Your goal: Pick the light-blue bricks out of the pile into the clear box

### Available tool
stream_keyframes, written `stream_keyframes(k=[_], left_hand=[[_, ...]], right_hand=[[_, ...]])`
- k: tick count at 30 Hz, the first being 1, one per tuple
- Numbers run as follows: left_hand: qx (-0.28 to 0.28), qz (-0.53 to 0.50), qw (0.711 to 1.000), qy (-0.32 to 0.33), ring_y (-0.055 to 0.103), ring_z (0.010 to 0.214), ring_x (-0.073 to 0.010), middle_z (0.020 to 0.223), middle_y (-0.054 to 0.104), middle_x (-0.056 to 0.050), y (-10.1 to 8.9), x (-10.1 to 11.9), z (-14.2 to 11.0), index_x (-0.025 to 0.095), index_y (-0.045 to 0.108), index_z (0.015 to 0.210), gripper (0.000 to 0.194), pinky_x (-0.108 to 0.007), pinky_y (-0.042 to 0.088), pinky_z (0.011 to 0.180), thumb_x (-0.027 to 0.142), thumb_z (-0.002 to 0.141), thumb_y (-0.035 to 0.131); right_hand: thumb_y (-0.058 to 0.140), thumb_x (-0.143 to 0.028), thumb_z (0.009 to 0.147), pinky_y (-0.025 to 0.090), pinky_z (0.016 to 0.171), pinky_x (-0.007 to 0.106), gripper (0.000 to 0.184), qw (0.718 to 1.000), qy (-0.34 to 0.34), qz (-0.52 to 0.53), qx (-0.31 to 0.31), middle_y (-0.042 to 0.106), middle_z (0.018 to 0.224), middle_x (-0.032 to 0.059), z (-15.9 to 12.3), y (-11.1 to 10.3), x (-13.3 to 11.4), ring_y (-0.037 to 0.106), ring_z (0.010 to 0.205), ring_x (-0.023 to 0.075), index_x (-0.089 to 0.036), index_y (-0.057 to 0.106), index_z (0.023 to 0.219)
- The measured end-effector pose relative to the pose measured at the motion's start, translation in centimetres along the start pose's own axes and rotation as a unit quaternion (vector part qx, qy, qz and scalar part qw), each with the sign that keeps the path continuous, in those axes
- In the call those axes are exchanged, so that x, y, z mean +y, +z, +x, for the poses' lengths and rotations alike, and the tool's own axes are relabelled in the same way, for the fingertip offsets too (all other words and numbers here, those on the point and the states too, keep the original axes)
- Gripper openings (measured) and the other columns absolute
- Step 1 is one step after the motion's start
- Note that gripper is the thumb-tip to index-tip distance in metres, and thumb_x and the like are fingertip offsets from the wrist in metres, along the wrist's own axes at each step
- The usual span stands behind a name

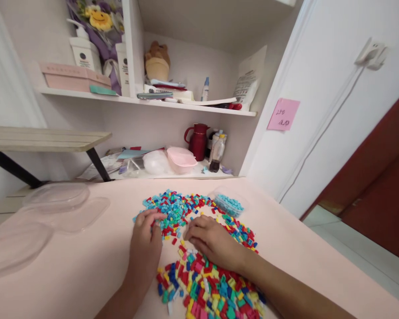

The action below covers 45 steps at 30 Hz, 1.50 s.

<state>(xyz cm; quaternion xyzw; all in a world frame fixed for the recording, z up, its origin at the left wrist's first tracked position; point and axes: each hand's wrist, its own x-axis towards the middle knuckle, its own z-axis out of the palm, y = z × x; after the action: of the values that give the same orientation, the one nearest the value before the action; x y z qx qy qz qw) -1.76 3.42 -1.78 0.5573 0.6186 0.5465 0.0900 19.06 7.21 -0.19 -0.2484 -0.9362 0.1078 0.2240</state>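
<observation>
My left hand [148, 230] rests at the left edge of a heap of small building bricks [174, 208], mostly light blue. Its fingers reach over the bricks, the thumb stands apart, and I see nothing held. To its right, my right hand [213, 239] bends its fingers down toward the table between the brick heaps. Its fingertips are partly hidden, so whatever they pinch does not show. Under and below the right wrist spreads a second heap of mixed red, yellow, green and blue bricks [216, 288]. A clear tub [242, 201] beyond the right hand contains light blue bricks.
Clear plastic lids and tubs [83, 217] lie at the left of the pink tabletop [86, 274]. At the back, a shelf unit [193, 106] carries a pink bowl [182, 160], a red jug [198, 141] and bottles [218, 150]. A small wooden stand [46, 137] rises at the left.
</observation>
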Motion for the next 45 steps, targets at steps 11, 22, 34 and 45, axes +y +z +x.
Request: stream_keyframes(k=[11, 22, 34, 45], left_hand=[[-0.016, 0.088, 0.992, 0.092, 0.058, 0.105, -0.0243, 0.104, 0.060, -0.008, 0.0, 0.7, -0.6, 0.021, 0.070, 0.080, 0.029, -0.043, 0.046, 0.093, 0.017, 0.082, 0.041], [-0.011, 0.069, 0.992, 0.107, 0.060, 0.100, -0.0207, 0.100, 0.063, -0.004, -0.2, 1.0, -0.7, 0.022, 0.067, 0.073, 0.028, -0.037, 0.046, 0.089, 0.014, 0.081, 0.041], [-0.033, 0.050, 0.995, 0.082, 0.061, 0.090, -0.0199, 0.086, 0.068, -0.002, -0.3, 1.2, -0.9, 0.023, 0.064, 0.068, 0.027, -0.036, 0.045, 0.084, 0.014, 0.078, 0.041], [-0.024, 0.028, 0.998, 0.048, 0.061, 0.084, -0.0187, 0.082, 0.068, 0.000, -0.4, 0.9, -0.4, 0.024, 0.063, 0.067, 0.025, -0.032, 0.046, 0.078, 0.017, 0.077, 0.040]], right_hand=[[0.049, -0.012, 0.090, 0.040, 0.077, 0.030, 0.037, 0.999, 0.021, -0.044, 0.007, 0.059, 0.092, 0.0046, 0.2, 1.1, 0.5, 0.053, 0.085, 0.0173, -0.030, 0.063, 0.119], [0.054, -0.013, 0.087, 0.041, 0.084, 0.032, 0.016, 0.998, 0.057, 0.004, 0.006, 0.061, 0.095, 0.0049, 0.1, 0.5, 0.4, 0.054, 0.092, 0.0190, -0.021, 0.063, 0.098], [0.060, -0.012, 0.082, 0.042, 0.081, 0.030, 0.009, 0.996, 0.082, 0.033, 0.008, 0.062, 0.089, 0.0032, 0.2, 0.5, 0.5, 0.055, 0.088, 0.0179, -0.021, 0.060, 0.086], [0.066, -0.013, 0.079, 0.044, 0.077, 0.026, 0.008, 0.989, 0.117, 0.088, 0.008, 0.063, 0.084, 0.0013, 0.8, 0.3, 0.8, 0.057, 0.085, 0.0160, -0.020, 0.065, 0.082]])
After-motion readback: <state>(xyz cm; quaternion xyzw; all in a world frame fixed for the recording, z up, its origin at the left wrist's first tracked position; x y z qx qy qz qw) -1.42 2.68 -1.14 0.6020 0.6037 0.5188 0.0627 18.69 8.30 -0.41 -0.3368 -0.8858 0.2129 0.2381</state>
